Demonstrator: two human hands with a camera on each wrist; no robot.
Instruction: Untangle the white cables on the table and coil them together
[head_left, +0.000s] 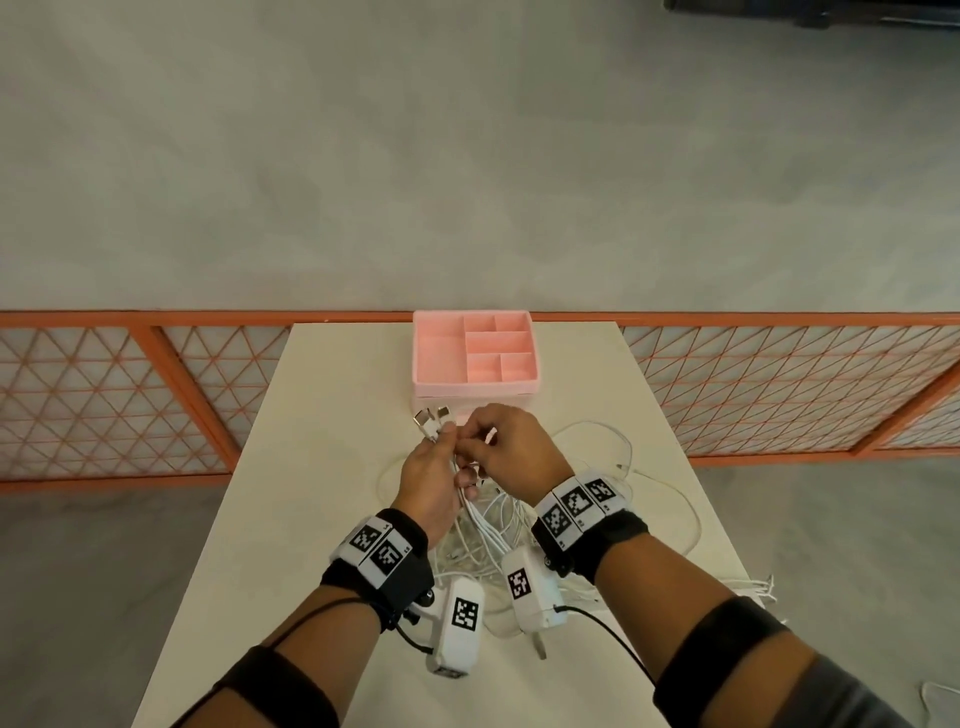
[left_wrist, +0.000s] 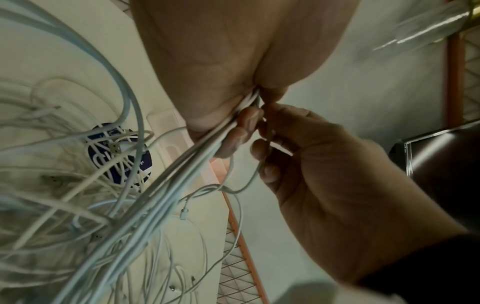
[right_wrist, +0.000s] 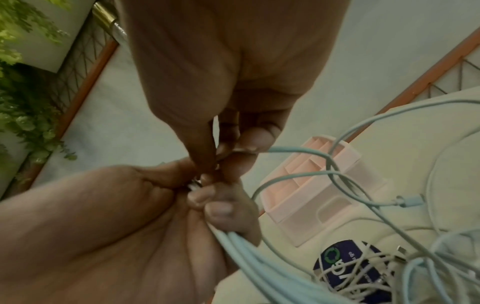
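Note:
A tangle of white cables (head_left: 488, 535) lies on the cream table (head_left: 291, 519) between my wrists. My left hand (head_left: 434, 478) grips a bundle of several cables (left_wrist: 182, 174), their metal plug ends (head_left: 431, 418) sticking up past my thumb. My right hand (head_left: 498, 441) meets it from the right and pinches one more cable end (right_wrist: 241, 151) between thumb and forefinger, right beside the bundle. From that pinch a thin cable (right_wrist: 311, 152) trails down to the pile. Loose plugs (right_wrist: 411, 200) lie among the loops.
A pink compartment organiser (head_left: 475, 358) stands at the table's far edge, just beyond my hands. A round blue sticker (right_wrist: 345, 265) shows under the cable pile. Cable loops (head_left: 670, 499) spread toward the table's right edge. An orange mesh fence (head_left: 130, 395) runs behind.

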